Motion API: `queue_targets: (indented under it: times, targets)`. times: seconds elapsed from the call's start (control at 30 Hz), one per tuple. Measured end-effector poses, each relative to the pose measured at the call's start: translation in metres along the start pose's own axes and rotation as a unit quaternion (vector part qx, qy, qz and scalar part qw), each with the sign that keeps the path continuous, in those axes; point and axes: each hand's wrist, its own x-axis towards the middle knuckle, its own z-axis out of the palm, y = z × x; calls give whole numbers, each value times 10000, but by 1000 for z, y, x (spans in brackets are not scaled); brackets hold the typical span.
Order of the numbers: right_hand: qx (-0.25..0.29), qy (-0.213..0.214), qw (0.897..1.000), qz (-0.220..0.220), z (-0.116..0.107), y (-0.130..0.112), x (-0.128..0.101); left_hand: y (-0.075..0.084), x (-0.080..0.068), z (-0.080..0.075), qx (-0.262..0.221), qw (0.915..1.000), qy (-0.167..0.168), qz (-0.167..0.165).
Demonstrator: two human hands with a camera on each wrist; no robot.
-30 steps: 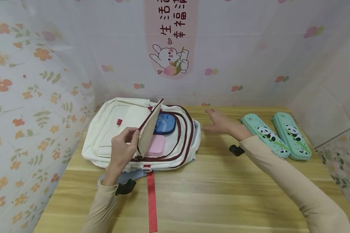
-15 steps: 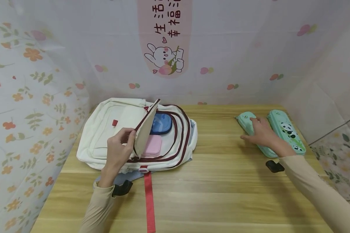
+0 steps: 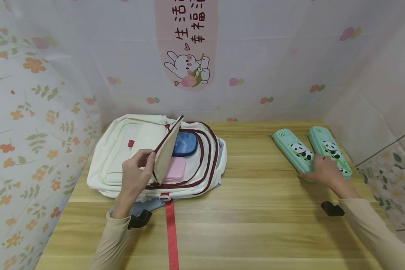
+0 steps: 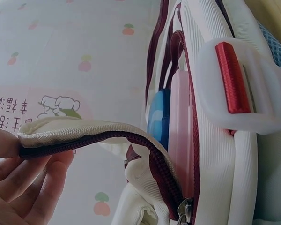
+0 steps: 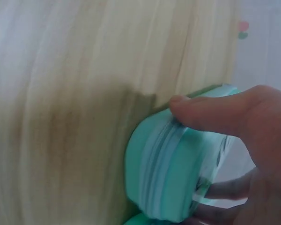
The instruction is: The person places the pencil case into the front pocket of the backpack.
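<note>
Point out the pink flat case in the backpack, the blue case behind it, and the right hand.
pink flat case [image 3: 176,169], head view, lid centre.
blue case [image 3: 186,144], head view, top face.
right hand [image 3: 320,169], head view, back of hand.

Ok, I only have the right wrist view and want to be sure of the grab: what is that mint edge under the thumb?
Observer: A mint panda pencil case; the right hand holds its near end.
Operator: Is it alone there?
Observer: No, a second panda case lies alongside it, on the side away from the white backpack.
Operator: And the other hand?
Observer: The left hand holds the backpack's front flap up, over a blue case and a pink case inside.
</note>
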Motion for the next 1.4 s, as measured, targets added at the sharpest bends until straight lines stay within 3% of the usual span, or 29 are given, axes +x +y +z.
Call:
queue_targets:
  times: [0.1, 0.27, 0.43, 0.53, 0.7, 0.97, 1.2, 1.4]
  targets:
    - [-21, -282, 9995, 162, -3, 4, -5, 0, 0, 0, -8, 10000, 7, 39]
    - [252, -232, 9988, 351, -1, 2, -9, 0, -1, 1, -45, 10000, 19, 67]
    - [512, 113, 9970, 574, 1, -2, -9, 1, -1, 1, -64, 9999, -52, 68]
    - [503, 405, 9967, 492, -2, -4, -7, 2, -1, 1, -53, 9999, -57, 88]
    - [577, 717, 9958, -7, -15, -21, -2, 4, 0, 2, -4, 9999, -66, 97]
    - [1204, 762, 9835, -1116, -29, -80, 4, 5, 2, 3, 4, 9999, -62, 82]
    - [1542, 397, 9711, -1780, -17, -129, 11, 6, 1, 3, 6, 9999, -26, 107]
    - [1960, 117, 9529, -2310, -1, -162, 20, 6, 1, 4, -23, 9999, 67, 151]
